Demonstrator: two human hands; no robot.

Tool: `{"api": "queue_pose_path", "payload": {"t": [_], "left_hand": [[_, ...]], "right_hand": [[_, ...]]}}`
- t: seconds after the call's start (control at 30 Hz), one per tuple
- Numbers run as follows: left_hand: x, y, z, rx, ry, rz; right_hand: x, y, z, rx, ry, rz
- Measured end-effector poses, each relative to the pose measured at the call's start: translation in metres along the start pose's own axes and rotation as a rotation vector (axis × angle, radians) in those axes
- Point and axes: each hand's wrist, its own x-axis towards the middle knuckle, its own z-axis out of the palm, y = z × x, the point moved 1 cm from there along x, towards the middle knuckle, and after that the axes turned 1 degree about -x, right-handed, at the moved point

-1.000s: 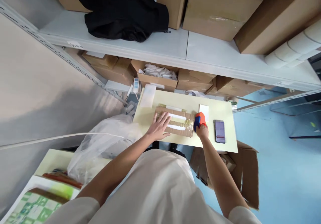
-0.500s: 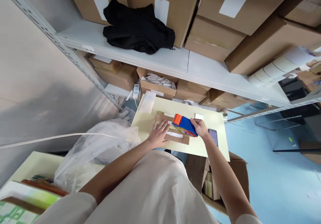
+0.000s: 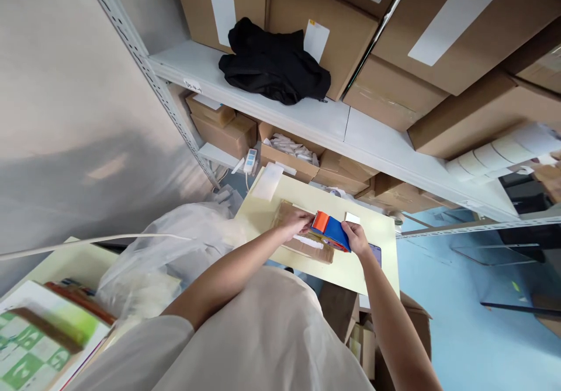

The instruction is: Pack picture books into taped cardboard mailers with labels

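on the table [image 3: 380, 225] lies the package [image 3: 310, 249], partly beneath the tape dispenser [image 3: 336, 232] clasped in the right hand [image 3: 356, 239]. the left hand [image 3: 296, 224] has moved from the package to the dispenser's front, its pinch unclear; both hands now serve it.

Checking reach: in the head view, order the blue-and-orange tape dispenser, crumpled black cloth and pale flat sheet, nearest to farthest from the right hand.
1. Blue-and-orange tape dispenser: in the right hand.
2. Pale flat sheet: cream tabletop's far left corner.
3. Crumpled black cloth: upper white shelf.
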Motion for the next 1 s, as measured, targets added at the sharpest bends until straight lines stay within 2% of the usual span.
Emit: {"api": "queue_pose_path", "payload": {"t": [0.13,0.2,0.3,0.37,0.47,0.57,0.8,0.93,1.0], "left_hand": [[0.001,-0.003,-0.016,0.076,0.081,0.044],[-0.002,-0.006,-0.038,0.088,0.143,0.06],[-0.008,-0.013,-0.081,0.116,0.287,0.071],[-0.013,-0.02,-0.107,0.188,0.329,0.054],[-0.015,-0.031,-0.128,0.274,0.357,0.049],[-0.012,-0.042,-0.129,0.335,0.375,0.057],[-0.003,-0.067,-0.115,0.483,0.474,0.115],[0.003,-0.088,-0.106,0.279,0.47,0.06],[0.004,-0.096,-0.101,0.044,0.358,0.018]], "right_hand": [[-0.003,-0.005,-0.003,-0.109,0.006,-0.025],[-0.006,-0.004,-0.011,-0.193,0.014,-0.034],[-0.012,0.002,-0.024,-0.302,0.029,-0.019],[-0.014,0.005,-0.028,-0.356,0.014,-0.005],[-0.012,0.006,-0.024,-0.408,-0.011,-0.007],[-0.009,0.002,-0.016,-0.454,-0.005,-0.026],[-0.01,-0.005,-0.012,-0.494,0.021,-0.025],[-0.011,-0.003,-0.012,-0.481,0.043,-0.025],[-0.011,-0.002,-0.012,-0.475,0.046,-0.034]]}}
